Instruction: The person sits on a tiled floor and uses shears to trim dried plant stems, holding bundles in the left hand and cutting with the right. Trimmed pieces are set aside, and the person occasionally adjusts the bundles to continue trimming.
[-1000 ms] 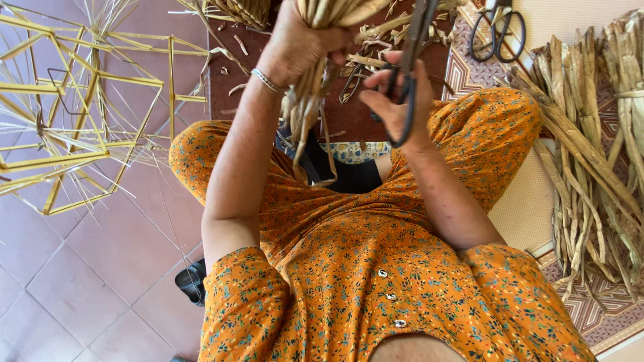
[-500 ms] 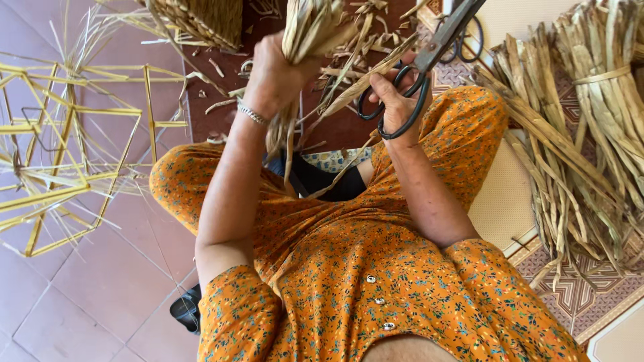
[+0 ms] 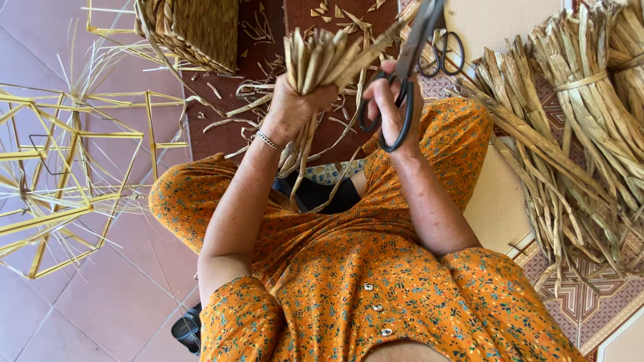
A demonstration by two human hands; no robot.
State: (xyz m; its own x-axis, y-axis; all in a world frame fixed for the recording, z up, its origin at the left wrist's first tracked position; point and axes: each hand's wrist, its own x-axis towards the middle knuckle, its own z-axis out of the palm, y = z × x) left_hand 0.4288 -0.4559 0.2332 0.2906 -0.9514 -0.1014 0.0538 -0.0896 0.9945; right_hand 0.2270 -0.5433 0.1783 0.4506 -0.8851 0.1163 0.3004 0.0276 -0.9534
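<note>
My left hand (image 3: 295,107) grips a bunch of dried straw-coloured leaf strips (image 3: 322,57), their cut ends pointing up and loose tails hanging below the fist. My right hand (image 3: 392,100) holds a pair of black-handled scissors (image 3: 402,80), fingers through the loops, blades angled up against the bunch's right side. Both arms reach out over my lap in an orange flowered dress.
A woven basket (image 3: 198,30) lies ahead on a dark red mat with leaf offcuts (image 3: 268,94). A second pair of scissors (image 3: 446,50) rests beyond my right hand. Bundles of dried leaves (image 3: 577,127) lie to the right, yellow wire frames (image 3: 60,174) to the left on tiles.
The view has tilted down, so hands and bunch sit lower in frame. The scissors have swung up from hanging downward to pointing at the bunch's cut ends.
</note>
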